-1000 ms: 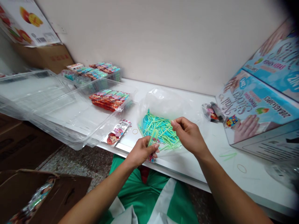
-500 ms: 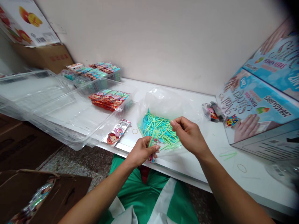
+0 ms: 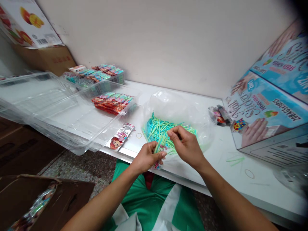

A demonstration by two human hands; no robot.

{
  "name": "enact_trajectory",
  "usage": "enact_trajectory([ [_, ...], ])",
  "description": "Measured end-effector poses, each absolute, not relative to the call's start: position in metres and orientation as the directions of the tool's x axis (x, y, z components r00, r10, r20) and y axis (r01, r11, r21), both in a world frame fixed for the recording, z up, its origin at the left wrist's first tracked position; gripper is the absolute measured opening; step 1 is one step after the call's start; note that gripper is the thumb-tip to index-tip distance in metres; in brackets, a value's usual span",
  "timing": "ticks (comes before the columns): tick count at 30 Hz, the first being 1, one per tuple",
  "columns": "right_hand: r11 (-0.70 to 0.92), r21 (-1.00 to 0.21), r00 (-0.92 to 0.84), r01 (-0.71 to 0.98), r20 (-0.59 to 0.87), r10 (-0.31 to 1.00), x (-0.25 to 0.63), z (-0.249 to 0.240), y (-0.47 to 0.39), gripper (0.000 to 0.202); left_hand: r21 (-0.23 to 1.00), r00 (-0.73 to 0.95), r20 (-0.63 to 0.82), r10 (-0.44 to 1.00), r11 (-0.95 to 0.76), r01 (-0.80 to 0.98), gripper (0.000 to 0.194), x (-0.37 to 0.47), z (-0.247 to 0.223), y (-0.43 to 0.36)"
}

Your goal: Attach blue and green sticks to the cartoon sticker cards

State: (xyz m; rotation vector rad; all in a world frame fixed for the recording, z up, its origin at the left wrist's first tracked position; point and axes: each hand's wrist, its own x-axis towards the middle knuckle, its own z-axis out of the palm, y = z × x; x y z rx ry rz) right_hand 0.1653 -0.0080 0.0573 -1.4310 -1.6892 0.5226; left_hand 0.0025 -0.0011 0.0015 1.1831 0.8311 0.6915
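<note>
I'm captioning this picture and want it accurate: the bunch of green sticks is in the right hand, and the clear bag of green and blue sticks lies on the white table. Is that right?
Not quite: the head view shows the bunch of green sticks in the left hand. The clear bag does lie on the white table.

Both forearms extend forward and converge. The left hand is in a closed grip, fingers curled. The right hand is just beside it, thumb against index finger, remaining fingers curled
</note>
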Motion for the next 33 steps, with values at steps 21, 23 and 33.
enact_trajectory([
  [21, 0.104, -0.889, -0.179, 0.446, 0.025, 0.984, 0.170, 0.044, -0.006, 0.021, 0.969, 0.514, -0.136, 0.847, 0.223, -0.110, 0.036, 0.001, 0.007, -0.003],
  [23, 0.092, -0.890, -0.164, 0.447, 0.019, 0.986, 0.170, 0.045, -0.005, 0.017, 0.967, 0.520, -0.136, 0.843, 0.228, -0.116, 0.035, 0.002, 0.009, -0.003],
  [33, 0.078, -0.919, -0.190, 0.386, 0.003, 0.982, 0.170, 0.043, -0.006, 0.012, 0.927, 0.521, -0.172, 0.836, 0.316, -0.203, 0.036, 0.004, 0.002, -0.007],
])
